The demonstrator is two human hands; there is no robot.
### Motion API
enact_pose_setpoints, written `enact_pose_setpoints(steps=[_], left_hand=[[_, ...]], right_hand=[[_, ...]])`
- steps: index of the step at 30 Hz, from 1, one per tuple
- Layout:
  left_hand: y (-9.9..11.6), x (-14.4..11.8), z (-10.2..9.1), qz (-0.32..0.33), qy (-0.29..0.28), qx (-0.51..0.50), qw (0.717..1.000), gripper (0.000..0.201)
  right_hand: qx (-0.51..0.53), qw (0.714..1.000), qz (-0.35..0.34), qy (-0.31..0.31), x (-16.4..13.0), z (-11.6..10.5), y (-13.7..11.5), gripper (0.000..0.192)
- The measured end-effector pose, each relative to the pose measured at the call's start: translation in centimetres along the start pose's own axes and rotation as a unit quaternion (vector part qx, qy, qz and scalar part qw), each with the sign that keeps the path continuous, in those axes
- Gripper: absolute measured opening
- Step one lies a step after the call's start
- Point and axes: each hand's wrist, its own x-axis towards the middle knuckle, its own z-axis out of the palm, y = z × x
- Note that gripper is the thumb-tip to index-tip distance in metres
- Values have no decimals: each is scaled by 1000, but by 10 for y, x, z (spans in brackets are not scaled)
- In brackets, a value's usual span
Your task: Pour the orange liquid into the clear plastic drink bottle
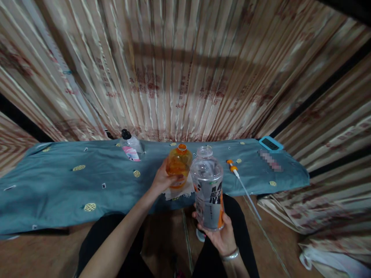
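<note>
While the right hand (pixel 222 233) wraps its grip around the lower half of a clear bottle (pixel 208 187), held upright above the lap, the left hand (pixel 162 178) closes its grip on the side of an orange bottle (pixel 179 165) standing open-necked on a white cloth (pixel 185 190) at the near edge of the worktop (pixel 58 181). Judging by both open necks close together, a pour between the two seems in hand, calling next for a steady tilt, mouth over mouth. Bold black letters on the clear bottle's grey-and-orange label are cut off and unreadable; the black-capped bottle (pixel 130 146) behind bears a pink label too small to read.
</note>
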Motion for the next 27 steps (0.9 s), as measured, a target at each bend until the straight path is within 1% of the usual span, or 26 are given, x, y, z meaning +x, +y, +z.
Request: enact_pose_setpoints(steps=[3,5,8,12,18,27], left_hand=[[0,-5,-2,23,-6,-12,1000,75],[3,-8,-3,40,14,12,999,73],[9,-11,-5,41,16,56,997,74],[12,-9,-6,42,21,82,995,74],[8,-8,-9,44,24,142,989,73],[3,-8,-11,49,12,170,984,72]], right_hand=[[-12,1000,-2,14,-1,-4,1,42],[-20,1000,-5,21,-2,-6,2,41],[-30,999,-6,28,-4,-7,1,42],[-43,998,-6,36,-6,-5,-2,43],[-62,997,-16,52,-11,-4,-9,44],[-89,992,-27,86,-23,-2,-24,41]])
